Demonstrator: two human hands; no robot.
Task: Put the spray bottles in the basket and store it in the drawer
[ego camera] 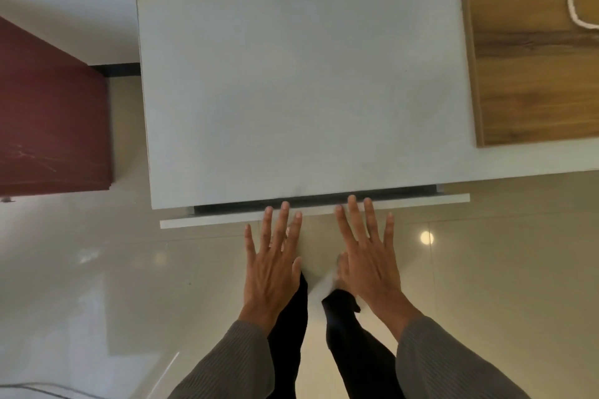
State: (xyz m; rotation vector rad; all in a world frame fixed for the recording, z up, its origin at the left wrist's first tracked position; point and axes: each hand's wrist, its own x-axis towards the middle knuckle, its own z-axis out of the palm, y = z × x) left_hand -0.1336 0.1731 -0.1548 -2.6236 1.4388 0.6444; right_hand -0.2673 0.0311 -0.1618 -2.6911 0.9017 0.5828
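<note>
I look straight down on a white cabinet [301, 91]. Its drawer [210, 221] stands out only a little, showing a narrow dark gap behind the white front panel. My left hand [274, 264] and my right hand [368, 257] are both flat with fingers spread, fingertips resting on the top edge of the drawer front. Neither hand holds anything. No spray bottles or basket can be seen; the inside of the drawer is hidden under the cabinet top.
A dark red cabinet [48, 126] stands at the left. A wooden board [531, 52] with a white cord [580, 0] lies on a white surface at the right. Glossy beige floor tiles [129, 285] lie below, with my dark trouser legs [340, 334] between my arms.
</note>
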